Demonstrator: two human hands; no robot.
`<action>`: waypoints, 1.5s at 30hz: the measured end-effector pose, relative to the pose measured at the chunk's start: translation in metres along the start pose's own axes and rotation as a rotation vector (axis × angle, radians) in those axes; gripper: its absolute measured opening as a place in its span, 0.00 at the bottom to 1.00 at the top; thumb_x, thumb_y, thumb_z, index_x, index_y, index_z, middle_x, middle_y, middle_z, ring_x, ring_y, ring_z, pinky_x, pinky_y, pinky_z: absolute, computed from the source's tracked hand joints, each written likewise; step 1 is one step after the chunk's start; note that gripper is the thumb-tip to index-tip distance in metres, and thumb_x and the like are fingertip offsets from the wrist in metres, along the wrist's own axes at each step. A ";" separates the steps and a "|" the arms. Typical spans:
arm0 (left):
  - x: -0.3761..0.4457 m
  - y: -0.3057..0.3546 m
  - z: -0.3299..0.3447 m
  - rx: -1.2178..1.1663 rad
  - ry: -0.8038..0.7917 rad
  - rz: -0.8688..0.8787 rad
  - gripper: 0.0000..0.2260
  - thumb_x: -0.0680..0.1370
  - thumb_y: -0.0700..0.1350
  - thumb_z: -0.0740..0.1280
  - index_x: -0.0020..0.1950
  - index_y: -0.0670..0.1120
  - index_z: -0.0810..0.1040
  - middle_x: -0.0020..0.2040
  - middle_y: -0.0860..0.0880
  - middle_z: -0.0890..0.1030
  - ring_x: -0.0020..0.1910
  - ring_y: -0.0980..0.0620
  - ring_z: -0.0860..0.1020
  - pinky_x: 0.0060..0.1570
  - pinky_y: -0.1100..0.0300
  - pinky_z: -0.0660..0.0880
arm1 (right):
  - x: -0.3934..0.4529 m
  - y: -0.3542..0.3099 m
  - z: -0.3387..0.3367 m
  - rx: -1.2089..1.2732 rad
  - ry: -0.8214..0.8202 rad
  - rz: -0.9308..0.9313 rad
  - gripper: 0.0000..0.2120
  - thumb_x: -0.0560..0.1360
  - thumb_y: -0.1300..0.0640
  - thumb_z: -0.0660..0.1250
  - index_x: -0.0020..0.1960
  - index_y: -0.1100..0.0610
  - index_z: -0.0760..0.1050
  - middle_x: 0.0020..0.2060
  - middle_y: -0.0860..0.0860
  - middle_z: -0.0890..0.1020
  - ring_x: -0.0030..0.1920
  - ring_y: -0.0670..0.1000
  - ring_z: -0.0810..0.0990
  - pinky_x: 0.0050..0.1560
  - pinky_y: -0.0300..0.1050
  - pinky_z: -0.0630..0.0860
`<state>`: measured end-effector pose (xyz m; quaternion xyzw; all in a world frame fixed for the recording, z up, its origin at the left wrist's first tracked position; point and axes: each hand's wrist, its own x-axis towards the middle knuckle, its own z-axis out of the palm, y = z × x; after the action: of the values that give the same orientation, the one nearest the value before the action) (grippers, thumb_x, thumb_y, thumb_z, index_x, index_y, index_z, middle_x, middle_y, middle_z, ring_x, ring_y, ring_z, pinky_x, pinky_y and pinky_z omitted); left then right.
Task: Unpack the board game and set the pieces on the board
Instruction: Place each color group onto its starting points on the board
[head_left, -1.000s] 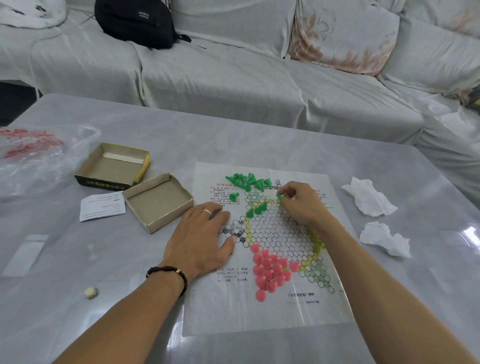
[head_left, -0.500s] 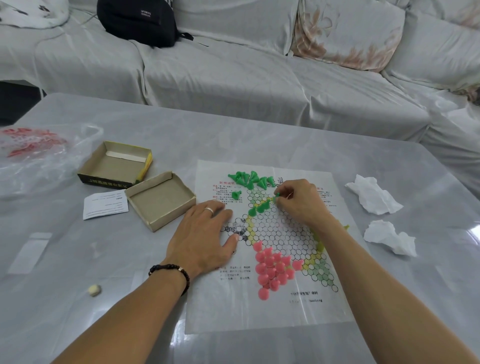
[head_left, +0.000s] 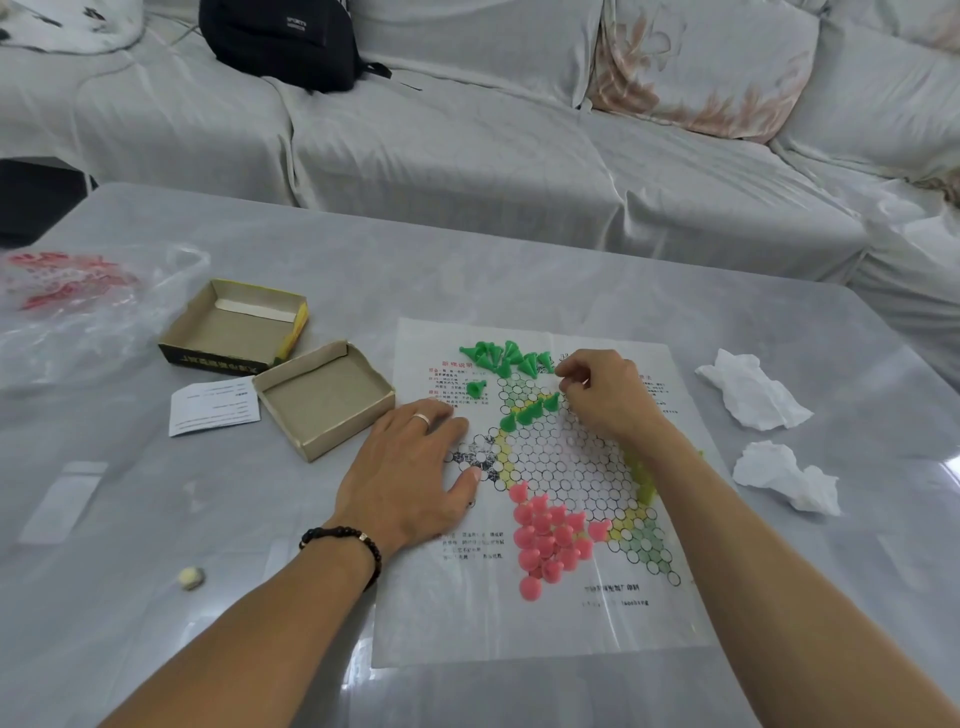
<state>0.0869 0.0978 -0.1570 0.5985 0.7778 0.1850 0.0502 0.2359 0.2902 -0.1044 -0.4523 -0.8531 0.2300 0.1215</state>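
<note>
The paper board (head_left: 519, 634) lies flat on the grey table. My left hand (head_left: 410, 478) rests flat on its left edge, fingers spread. My right hand (head_left: 608, 397) hovers over the board's upper corner with fingers curled, and I see no piece between them. Just left of its fingertips a short row of green pieces (head_left: 527, 413) stands on the board. A loose pile of green pieces (head_left: 506, 358) lies above the grid, with one single green piece (head_left: 475, 388) apart. Pink pieces (head_left: 550, 540) fill the lower corner. Yellow pieces (head_left: 641, 475) are partly hidden under my right forearm.
Two open cardboard box halves (head_left: 234, 332) (head_left: 324, 400) and a leaflet (head_left: 213, 405) lie left of the board. A plastic bag (head_left: 67, 301) sits far left, a small die (head_left: 190, 577) near my left forearm. Two crumpled tissues (head_left: 750, 389) (head_left: 784, 475) lie at right. A covered sofa with a black bag (head_left: 280, 41) stands behind.
My right hand set the green piece it pinched at the end of the green row and lifted slightly toward the pile. My left hand has stayed put.
</note>
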 end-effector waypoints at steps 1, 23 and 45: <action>0.000 0.000 0.000 -0.002 -0.001 -0.002 0.22 0.75 0.62 0.58 0.66 0.55 0.69 0.68 0.53 0.67 0.68 0.52 0.64 0.71 0.56 0.58 | 0.004 -0.001 -0.002 0.002 0.013 -0.007 0.13 0.77 0.64 0.60 0.58 0.57 0.79 0.50 0.50 0.81 0.43 0.46 0.78 0.38 0.30 0.69; 0.000 0.001 0.001 -0.027 0.030 0.001 0.23 0.75 0.62 0.58 0.66 0.54 0.70 0.68 0.54 0.68 0.69 0.53 0.63 0.71 0.58 0.56 | 0.040 0.003 0.000 0.077 -0.019 0.030 0.10 0.77 0.62 0.64 0.56 0.56 0.79 0.43 0.52 0.82 0.38 0.48 0.78 0.38 0.39 0.74; 0.000 0.001 -0.001 -0.043 0.005 -0.016 0.24 0.74 0.62 0.58 0.67 0.54 0.70 0.69 0.53 0.68 0.70 0.52 0.63 0.72 0.56 0.58 | 0.009 0.003 -0.013 -0.199 -0.179 -0.071 0.09 0.73 0.65 0.67 0.51 0.56 0.82 0.40 0.48 0.79 0.39 0.45 0.76 0.35 0.31 0.68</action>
<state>0.0874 0.0976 -0.1556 0.5905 0.7786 0.2030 0.0625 0.2387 0.3027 -0.0944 -0.4091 -0.8947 0.1792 0.0074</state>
